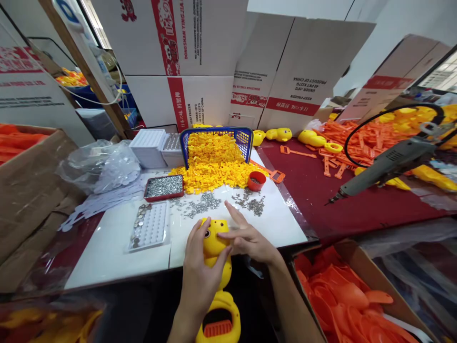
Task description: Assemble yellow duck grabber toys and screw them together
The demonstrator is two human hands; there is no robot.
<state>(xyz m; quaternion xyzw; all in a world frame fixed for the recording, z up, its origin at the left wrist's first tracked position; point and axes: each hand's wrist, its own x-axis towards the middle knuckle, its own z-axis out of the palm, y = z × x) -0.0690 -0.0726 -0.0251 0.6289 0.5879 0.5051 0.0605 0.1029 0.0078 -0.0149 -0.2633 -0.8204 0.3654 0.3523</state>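
A yellow plastic toy duck [214,244] stands near the table's front edge, with a round eye on its face. Its body runs down to a looped yellow handle [233,317] with an orange ribbed piece inside. Wrapped around the left side of the head, my left hand [200,267] grips the toy. My right hand [250,240] has its fingers stretched apart, with the index fingertip touching the right side of the duck's face. Beyond both hands lie loose silver screws [203,205] and darker small metal parts [255,205].
A blue basket [183,147] spills yellow plastic pieces [217,174]. Nearby are a red tray [146,193] of metal parts, a white cell tray [157,224] and a red cup [257,181]. An electric screwdriver [385,166] hangs at right, above orange parts [342,295] in a box.
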